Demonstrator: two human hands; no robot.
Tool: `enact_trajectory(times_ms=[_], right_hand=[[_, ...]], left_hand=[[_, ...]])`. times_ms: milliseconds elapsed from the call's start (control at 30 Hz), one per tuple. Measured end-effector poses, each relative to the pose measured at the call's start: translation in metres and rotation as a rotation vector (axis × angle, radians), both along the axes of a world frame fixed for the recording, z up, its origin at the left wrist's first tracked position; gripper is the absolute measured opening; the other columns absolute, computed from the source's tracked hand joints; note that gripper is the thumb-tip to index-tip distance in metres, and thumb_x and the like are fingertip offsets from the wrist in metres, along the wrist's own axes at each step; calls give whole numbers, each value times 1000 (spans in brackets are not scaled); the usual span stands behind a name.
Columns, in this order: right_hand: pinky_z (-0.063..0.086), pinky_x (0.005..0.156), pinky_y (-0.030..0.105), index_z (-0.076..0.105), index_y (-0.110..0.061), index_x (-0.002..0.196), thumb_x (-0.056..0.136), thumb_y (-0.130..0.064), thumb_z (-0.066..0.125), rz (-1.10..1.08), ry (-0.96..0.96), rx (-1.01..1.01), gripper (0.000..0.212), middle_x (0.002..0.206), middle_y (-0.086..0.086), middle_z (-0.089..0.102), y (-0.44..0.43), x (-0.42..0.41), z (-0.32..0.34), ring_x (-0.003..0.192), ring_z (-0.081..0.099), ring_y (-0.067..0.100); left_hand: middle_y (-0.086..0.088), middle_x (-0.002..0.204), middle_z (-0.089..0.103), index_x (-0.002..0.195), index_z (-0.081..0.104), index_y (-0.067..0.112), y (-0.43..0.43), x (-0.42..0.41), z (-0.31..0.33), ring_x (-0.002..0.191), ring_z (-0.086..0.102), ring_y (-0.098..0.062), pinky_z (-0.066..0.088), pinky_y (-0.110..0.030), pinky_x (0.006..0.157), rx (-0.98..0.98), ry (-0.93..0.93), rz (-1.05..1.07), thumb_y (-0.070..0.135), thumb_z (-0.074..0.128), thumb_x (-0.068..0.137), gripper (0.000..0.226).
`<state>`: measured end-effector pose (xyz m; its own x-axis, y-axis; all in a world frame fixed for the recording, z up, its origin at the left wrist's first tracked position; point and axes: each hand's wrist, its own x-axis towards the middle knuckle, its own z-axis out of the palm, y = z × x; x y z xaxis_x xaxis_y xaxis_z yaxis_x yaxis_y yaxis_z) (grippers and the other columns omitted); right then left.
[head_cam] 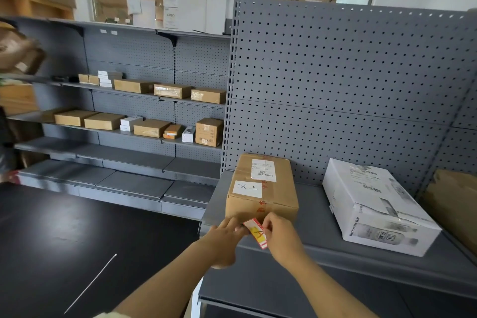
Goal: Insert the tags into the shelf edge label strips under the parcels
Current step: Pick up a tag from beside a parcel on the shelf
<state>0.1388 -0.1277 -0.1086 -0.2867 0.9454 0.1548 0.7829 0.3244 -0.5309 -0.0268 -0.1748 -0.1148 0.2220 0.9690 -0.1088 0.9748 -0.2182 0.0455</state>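
A small red-and-white paper tag with a yellow patch is being held tilted at the front edge of the grey metal shelf, just below the brown cardboard parcel with white labels. The left hand is pinching the tag's left end, fingers closed on it, while the right hand is gripping its right side. A white printed carton is lying further right on the same shelf, before the grey pegboard back panel.
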Motion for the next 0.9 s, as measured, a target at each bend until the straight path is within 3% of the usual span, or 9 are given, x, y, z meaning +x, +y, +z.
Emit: enact_trajectory(times_ms=[133,300,667,800,900], right_hand=[[48,66,33,53,-18,91,91,-18,53,36,-98,24,1,96,-1,64,-2,-4,6,82,59,19],[36,58,24,49,-20,93,93,-21,53,45,-174,40,5,105,1,64,-6,-8,8,82,54,17],[29,51,17,50,-19,97,94,-21,52,71,-196,42,4,109,2,64,-8,-6,9,83,54,16],[33,54,18,51,-19,99,95,-21,52,75,-204,43,5,108,2,64,-8,-6,8,84,57,17],[44,60,24,50,-19,100,95,-21,51,79,-231,31,5,107,3,64,-9,-7,8,85,59,18]], left_hand=[[-3,160,9,152,19,28,2,-3,-4,149,11,-30,24,-51,119,8,-40,15,10,54,91,73],[-2,160,13,151,23,28,3,-6,-8,145,20,-28,29,-46,118,49,-91,15,5,50,91,69],[-2,155,23,146,35,18,11,-4,-16,138,31,-27,31,-41,116,146,-114,36,3,50,89,61],[-2,154,26,145,36,20,9,-4,-16,138,31,-26,32,-42,116,150,-106,29,2,49,88,61],[-2,149,34,143,38,20,8,-4,-17,138,31,-25,32,-40,116,139,-115,37,3,49,88,58]])
